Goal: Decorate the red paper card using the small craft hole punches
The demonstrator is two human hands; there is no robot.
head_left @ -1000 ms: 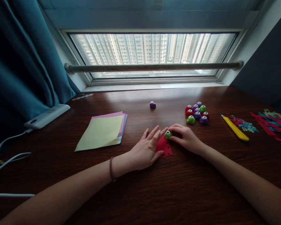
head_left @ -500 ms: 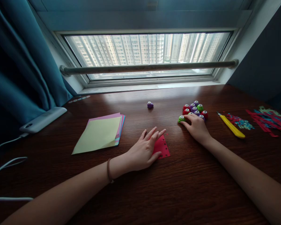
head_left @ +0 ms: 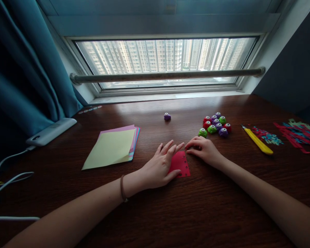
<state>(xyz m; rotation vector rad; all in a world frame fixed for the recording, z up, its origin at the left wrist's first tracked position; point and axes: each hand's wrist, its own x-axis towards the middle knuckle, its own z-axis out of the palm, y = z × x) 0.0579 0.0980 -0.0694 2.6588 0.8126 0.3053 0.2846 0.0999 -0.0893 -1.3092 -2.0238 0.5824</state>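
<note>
My left hand [head_left: 159, 166] lies flat with its fingers spread, pressing a small red sheet of paper [head_left: 183, 163] onto the table. Star-shaped holes run along the paper's right and lower edges; the hand covers its left part. Close to the upper right corner of the paper, my right hand [head_left: 206, 151] has thumb and fingertips drawn together at the tabletop. Whatever is between them is too small to make out. Just beyond this hand stands a green craft punch [head_left: 203, 133], at the near end of a cluster of red, purple and green punches [head_left: 218, 126].
One purple punch [head_left: 167, 116] stands apart near the window. A stack of coloured paper [head_left: 112, 148] lies left. To the right are a yellow utility knife [head_left: 258, 140], tiny paper cutouts [head_left: 270, 136] and paper strips [head_left: 299, 132]. A white power bank [head_left: 51, 131] with cable lies far left.
My right hand has left the green punch and come left and nearer, to the red paper's corner. The punch stays by the cluster. My left hand still presses the paper.
</note>
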